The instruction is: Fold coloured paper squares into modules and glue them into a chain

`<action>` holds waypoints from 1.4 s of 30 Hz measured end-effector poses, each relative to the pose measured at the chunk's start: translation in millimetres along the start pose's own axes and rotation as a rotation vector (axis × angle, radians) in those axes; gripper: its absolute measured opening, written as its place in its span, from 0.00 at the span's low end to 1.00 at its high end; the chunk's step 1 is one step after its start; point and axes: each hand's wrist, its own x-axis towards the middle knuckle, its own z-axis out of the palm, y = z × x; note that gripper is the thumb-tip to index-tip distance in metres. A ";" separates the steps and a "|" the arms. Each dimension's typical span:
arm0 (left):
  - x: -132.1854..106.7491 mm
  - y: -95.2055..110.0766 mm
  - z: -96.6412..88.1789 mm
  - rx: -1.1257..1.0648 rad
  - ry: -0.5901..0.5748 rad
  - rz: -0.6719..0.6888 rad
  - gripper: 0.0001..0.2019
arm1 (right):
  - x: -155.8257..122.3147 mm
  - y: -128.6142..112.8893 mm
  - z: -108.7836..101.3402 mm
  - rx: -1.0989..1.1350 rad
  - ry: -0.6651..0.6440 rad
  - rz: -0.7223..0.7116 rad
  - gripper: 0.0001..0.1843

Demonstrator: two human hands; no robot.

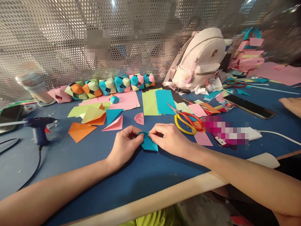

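Note:
A small folded blue paper (150,145) is held just above the blue table in the middle of the view. My left hand (123,142) pinches its upper left corner between thumb and fingers. On the opposite side, my right hand (168,137) pinches the upper right corner. Beyond my hands lie a pink folded piece (139,118), a pink and white folded triangle (115,124) and a blue triangle (113,115). Orange folded paper (81,131) rests farther left. Scissors with yellow and red handles (185,127) lie past my right hand.
Several folded paper balls (110,86) line the back by a perforated metal screen. A glue gun (39,127) and bottle (35,88) stand left. A backpack (199,59), phone (249,106) and paper scraps occupy the right, where another person's hand (291,105) rests.

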 end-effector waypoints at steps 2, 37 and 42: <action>-0.3 1.0 0.6 -0.002 -0.001 0.001 0.06 | 0.8 0.4 0.9 0.011 -0.008 0.015 0.06; 3.3 0.3 4.0 0.087 -0.186 -0.017 0.04 | 0.8 -0.5 4.6 -0.114 0.035 -0.275 0.10; 3.0 0.7 3.8 -0.019 -0.089 -0.052 0.07 | 1.0 -5.2 -0.5 0.070 0.089 -0.126 0.07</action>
